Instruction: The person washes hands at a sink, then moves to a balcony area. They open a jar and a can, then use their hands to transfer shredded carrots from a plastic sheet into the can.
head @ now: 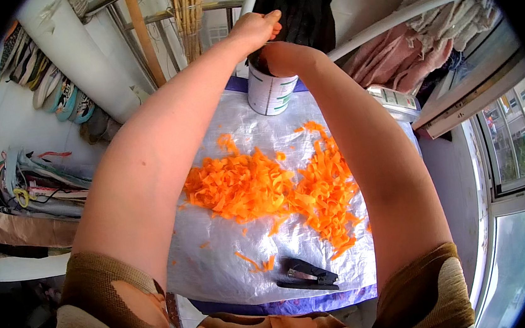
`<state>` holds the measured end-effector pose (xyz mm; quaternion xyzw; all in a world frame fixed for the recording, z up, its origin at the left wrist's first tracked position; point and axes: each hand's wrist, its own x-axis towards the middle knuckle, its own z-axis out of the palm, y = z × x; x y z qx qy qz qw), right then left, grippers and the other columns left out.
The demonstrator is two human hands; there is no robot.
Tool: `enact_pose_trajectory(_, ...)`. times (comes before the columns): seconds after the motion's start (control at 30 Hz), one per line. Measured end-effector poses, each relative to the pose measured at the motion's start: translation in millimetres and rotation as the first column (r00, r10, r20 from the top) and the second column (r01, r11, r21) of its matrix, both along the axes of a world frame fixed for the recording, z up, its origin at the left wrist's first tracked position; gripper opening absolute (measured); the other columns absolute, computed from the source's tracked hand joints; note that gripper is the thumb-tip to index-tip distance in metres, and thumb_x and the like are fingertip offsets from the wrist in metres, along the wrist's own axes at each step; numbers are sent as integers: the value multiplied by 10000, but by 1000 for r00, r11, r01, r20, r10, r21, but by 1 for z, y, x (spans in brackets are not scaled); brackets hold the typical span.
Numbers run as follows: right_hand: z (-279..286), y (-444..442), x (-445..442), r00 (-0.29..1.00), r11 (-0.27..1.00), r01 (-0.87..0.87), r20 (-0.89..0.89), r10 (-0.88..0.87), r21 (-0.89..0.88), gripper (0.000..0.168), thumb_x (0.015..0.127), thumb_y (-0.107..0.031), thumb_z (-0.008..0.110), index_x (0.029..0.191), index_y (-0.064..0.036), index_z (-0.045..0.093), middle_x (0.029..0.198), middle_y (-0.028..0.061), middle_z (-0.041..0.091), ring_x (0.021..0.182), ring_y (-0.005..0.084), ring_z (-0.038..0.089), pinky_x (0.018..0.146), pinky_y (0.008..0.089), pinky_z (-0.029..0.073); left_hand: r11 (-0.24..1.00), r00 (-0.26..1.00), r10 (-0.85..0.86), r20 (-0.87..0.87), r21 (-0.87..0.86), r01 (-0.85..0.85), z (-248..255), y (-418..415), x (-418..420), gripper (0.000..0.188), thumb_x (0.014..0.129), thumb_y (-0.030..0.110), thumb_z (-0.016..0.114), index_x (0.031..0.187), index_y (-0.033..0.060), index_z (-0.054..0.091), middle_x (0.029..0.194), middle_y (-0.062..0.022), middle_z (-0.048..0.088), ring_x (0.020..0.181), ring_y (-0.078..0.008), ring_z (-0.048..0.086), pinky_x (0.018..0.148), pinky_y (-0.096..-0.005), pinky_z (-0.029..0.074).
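Observation:
My left hand (259, 29) is above the left side of a white cylindrical can (272, 89), its fingers curled; whether it holds anything does not show. My right hand (283, 58) reaches into the can's open mouth, and its fingers are hidden there. The can stands at the far edge of a table covered with translucent plastic sheeting (260, 240). Nearer to me, orange strips, paper-like or fabric-like, lie in a left heap (241, 187) and a right heap (327, 195) that touch. A black stapler (308, 275) lies near the table's front edge.
A clear plastic box (394, 101) stands at the table's far right corner. Black cloth (299, 8) hangs behind the can. Pink cloths (389, 57) hang at the right by a white curved rail (404, 15). Shoes (64, 95) and a cluttered shelf (26, 267) are at left.

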<state>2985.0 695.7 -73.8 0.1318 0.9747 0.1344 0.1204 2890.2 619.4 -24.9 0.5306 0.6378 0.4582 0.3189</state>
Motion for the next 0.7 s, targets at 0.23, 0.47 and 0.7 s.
enact_pose_trajectory(0.23,-61,73,-14,986,989,-144,79,146,-29,147,771,-62,580,889,-100,659,978,81,660,920,179,624,743,285,484,999,998,-39,58,21,38,0,-3,2,583,960,492,401,1131,-19,622,1141,-148,638,1078,-223,598,942,-333,444)
enact_pose_trajectory(0.47,-33,33,-19,998,995,11,-58,-17,-97,124,799,-119,576,862,-88,678,898,95,660,852,201,631,726,308,491,999,997,-26,74,25,25,-5,-5,-8,602,961,503,393,1125,-29,623,1138,-154,639,1070,-227,604,947,-339,442)
enact_pose_trajectory(0.7,33,-17,-6,924,959,239,-268,-273,-153,161,828,-176,571,836,-76,698,817,109,660,783,223,637,709,331,497,994,930,64,361,61,-92,4,-6,-16,563,1003,424,309,1173,-37,584,1168,-179,618,1094,-240,591,970,-357,432)
